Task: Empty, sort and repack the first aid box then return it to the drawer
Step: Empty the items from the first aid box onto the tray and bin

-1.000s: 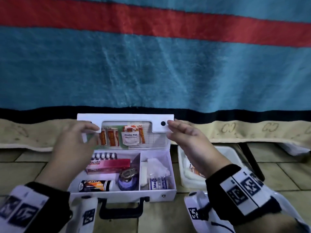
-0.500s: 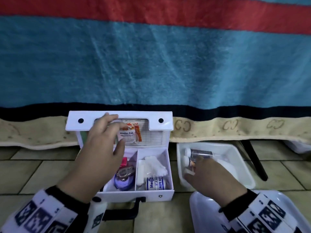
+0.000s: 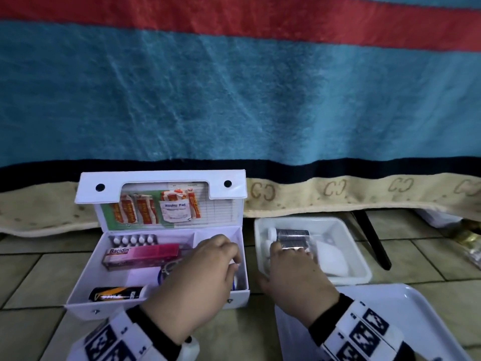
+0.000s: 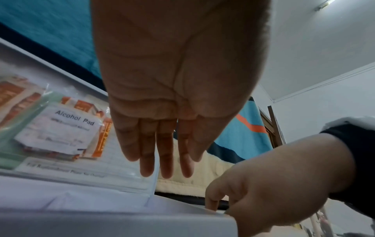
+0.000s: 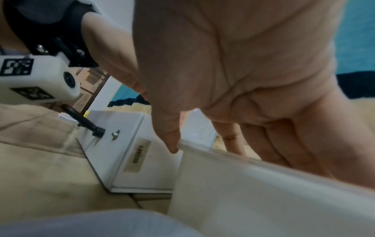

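One first aid box [image 3: 86, 306] sits open on the floor tiles, lid upright at 12 o'clock. The left hand [image 3: 197, 280] reaches into its right compartment — fingers straight, pressed together. At 3 o'clock, one small white tray [image 3: 361, 267]; the right hand [image 3: 294, 277] reaches in, fingers extended, grip hidden.

Both forearms in black sleeves reach forward, side by side, the left hand [image 3: 205, 269] palm down with fingers [image 4: 165, 154] straight and close together, the right hand [image 3: 291, 272] palm down with fingers [image 5: 271, 144] extended downward and thumb apart.
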The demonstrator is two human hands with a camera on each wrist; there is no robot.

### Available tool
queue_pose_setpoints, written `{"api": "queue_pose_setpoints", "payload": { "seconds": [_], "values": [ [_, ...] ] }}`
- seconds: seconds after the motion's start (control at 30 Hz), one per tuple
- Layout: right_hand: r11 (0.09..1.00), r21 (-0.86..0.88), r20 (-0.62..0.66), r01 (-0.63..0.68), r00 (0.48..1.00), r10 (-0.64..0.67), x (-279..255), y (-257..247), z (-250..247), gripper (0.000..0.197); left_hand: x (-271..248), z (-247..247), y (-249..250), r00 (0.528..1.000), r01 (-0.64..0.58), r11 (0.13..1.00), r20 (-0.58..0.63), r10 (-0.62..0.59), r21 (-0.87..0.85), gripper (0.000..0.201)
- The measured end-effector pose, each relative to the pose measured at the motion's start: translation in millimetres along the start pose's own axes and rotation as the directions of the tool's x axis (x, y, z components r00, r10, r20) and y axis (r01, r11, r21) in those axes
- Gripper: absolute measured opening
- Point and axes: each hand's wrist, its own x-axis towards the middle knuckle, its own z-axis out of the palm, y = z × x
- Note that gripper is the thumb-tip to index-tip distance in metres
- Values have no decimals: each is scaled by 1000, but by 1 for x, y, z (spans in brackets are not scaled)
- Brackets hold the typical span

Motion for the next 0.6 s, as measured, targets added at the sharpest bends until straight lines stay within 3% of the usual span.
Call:
{"api": "queue_pose_setpoints", "payload": {
  "seconds": [0.13, 0.2, 0.33, 0.4, 0.53, 0.6],
  "values": [
    [970, 181, 12, 161, 986, -166, 1, 20, -21, 59, 3, 0, 5, 999, -29, 999, 23, 28, 34, 18],
    [926, 312, 3, 213, 974, -225, 1, 36, -39, 44, 5, 3, 10, 996, -70, 997, 49, 68, 41, 20],
    [866, 422, -2, 269, 955, -295, -2, 57, -58, 35, 9, 25, 20, 938, -261, 963, 252, 237, 64, 41],
    [846, 452, -30, 284, 952, -304, -4, 65, -67, 36, 11, 36, 23, 912, -297, 940, 341, 227, 168, 46],
    [781, 555, -163, 288, 958, -238, -14, 98, -98, 85, 12, 43, 28, 913, -279, 916, 374, 161, 289, 38],
    [786, 533, -226, 314, 948, -225, -25, 122, -111, 93, 13, 43, 31, 918, -285, 909, 359, 168, 305, 33]
  ]
}}
